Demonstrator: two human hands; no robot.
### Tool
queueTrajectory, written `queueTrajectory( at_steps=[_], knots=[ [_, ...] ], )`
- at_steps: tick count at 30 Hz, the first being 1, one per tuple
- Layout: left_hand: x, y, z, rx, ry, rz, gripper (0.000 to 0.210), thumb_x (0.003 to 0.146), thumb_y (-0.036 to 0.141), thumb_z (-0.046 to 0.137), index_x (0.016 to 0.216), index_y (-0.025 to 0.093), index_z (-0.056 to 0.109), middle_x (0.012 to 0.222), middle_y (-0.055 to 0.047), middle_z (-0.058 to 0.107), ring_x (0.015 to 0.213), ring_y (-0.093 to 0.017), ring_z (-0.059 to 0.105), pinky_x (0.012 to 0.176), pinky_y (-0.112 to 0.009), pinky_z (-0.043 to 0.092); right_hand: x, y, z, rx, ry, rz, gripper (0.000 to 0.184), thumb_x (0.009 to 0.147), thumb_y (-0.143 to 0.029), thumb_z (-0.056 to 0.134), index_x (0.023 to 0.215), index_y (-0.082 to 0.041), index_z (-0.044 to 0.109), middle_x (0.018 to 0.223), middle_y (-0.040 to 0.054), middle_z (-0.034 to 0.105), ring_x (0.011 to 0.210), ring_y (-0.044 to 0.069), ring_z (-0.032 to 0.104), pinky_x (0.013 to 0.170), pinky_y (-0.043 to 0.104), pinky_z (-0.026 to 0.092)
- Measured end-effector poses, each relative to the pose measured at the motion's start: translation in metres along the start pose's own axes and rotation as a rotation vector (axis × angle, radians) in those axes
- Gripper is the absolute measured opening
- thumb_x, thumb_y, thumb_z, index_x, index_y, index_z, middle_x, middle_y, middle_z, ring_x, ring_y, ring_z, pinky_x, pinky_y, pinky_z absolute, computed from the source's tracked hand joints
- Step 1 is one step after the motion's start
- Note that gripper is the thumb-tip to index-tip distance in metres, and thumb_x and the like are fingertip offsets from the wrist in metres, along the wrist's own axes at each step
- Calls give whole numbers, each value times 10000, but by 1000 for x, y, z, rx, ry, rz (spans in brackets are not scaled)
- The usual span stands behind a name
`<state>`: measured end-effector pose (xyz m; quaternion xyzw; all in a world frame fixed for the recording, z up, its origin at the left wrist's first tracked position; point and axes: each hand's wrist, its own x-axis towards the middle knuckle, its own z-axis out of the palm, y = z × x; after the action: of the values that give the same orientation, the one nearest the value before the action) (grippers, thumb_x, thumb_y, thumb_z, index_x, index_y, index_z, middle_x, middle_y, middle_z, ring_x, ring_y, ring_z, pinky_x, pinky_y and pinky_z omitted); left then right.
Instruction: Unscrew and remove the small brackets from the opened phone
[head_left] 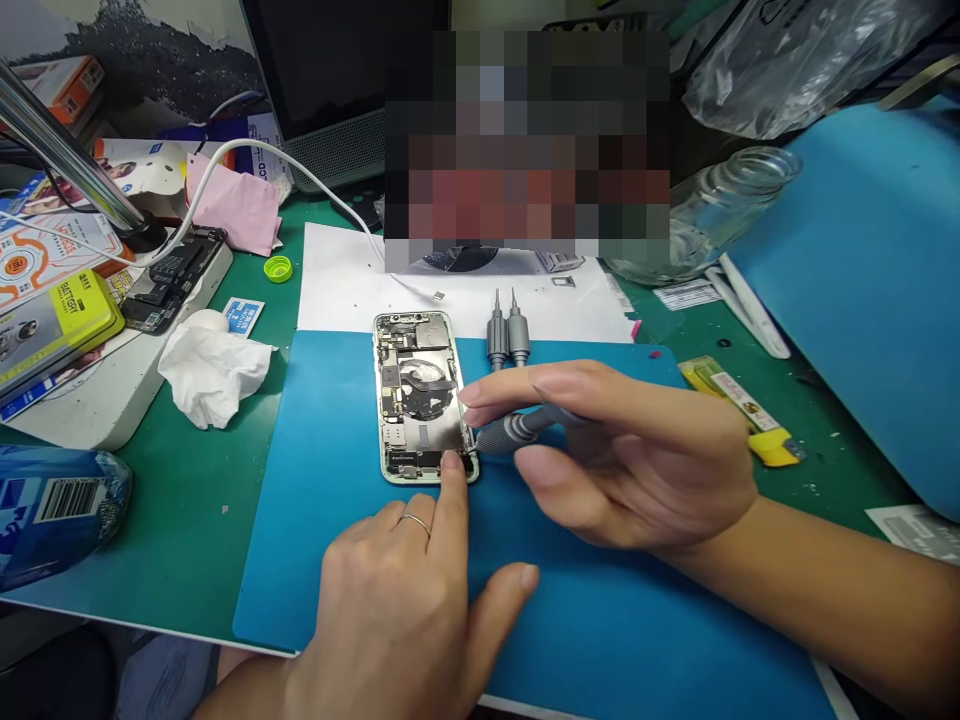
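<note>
An opened phone [439,435] lies on the blue mat [300,560], its circuit boards, flex cables and a round dark part exposed. My left hand [405,590] reaches in from below, and its index fingertip presses on the phone's lower end. The thumb is stretched out to the side, with a ring on one of the bent fingers. In my right hand [652,450], held over the mat, is a grey screwdriver [510,432], slanting toward the phone's lower right corner. Its tip is too small to make out clearly. Two more grey screwdrivers [508,335] lie just above the hand.
White paper [337,270] spreads behind the phone, bearing small metal parts. Left stand a white box [112,400] with another opened phone [176,275], crumpled tissue [214,370] and a blue bottle-like pack [60,515]. Rightward are a glass jar [712,210], white tweezers [750,310] and a yellow packet [742,410].
</note>
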<state>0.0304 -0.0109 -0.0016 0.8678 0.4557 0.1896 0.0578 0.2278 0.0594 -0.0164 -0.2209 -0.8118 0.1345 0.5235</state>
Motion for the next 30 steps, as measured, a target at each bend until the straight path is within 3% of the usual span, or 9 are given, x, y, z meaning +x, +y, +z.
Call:
queueTrajectory(
  at_steps=[4,8,10,13,17,21,25,30],
  knots=[
    [1,0,-2,-2,-20,-3,565,1139,442,250,1357,24,562,817,-29,742,684,-165,728,539,-312,530,0,0,1,-23,16,0,837,814,46,686,1562,-246,452,1185,116,784,1024,237,792,750,336,725],
    [2,0,-3,4,-17,11,579,1141,449,241,1373,13,543,863,-39,766,697,-163,735,544,-312,538,4,-1,1,76,13,70,755,861,52,540,1543,-267,481,1264,110,756,983,228,792,672,345,721],
    [2,0,-3,9,-15,11,581,1140,454,246,1375,14,543,860,-40,767,688,-168,733,539,-319,534,4,0,3,78,23,60,714,877,5,597,1529,-269,497,1241,97,766,946,217,789,665,342,720],
    [2,0,-3,15,-18,7,576,1141,449,245,1373,18,549,848,-38,765,677,-169,729,526,-322,520,3,1,10,24,106,24,724,847,-35,720,1503,-270,523,1153,72,788,898,195,791,697,304,717],
    [1,1,-2,16,-27,7,581,1143,446,237,1365,16,558,862,-42,769,696,-163,735,543,-312,529,0,1,19,7,217,80,684,859,22,676,1470,-263,559,1104,62,778,825,155,790,622,209,682],
    [0,2,-3,25,-25,-3,584,1142,450,238,1378,17,551,851,-37,761,698,-164,735,547,-311,532,1,-1,22,45,276,114,661,847,13,691,1437,-268,594,1156,65,744,804,151,783,570,204,667],
    [2,3,-4,25,-22,-1,594,1142,453,226,1371,16,557,830,-30,752,686,-166,730,531,-314,523,4,-2,18,28,243,98,706,831,36,671,1465,-257,573,1042,65,764,772,173,781,541,229,665],
    [2,2,-3,11,-11,-10,581,1144,442,239,1352,17,577,822,-31,749,676,-163,724,539,-312,519,7,-4,10,-81,143,82,759,855,0,676,1513,-340,510,1118,66,743,759,186,782,500,251,654]
  ],
)
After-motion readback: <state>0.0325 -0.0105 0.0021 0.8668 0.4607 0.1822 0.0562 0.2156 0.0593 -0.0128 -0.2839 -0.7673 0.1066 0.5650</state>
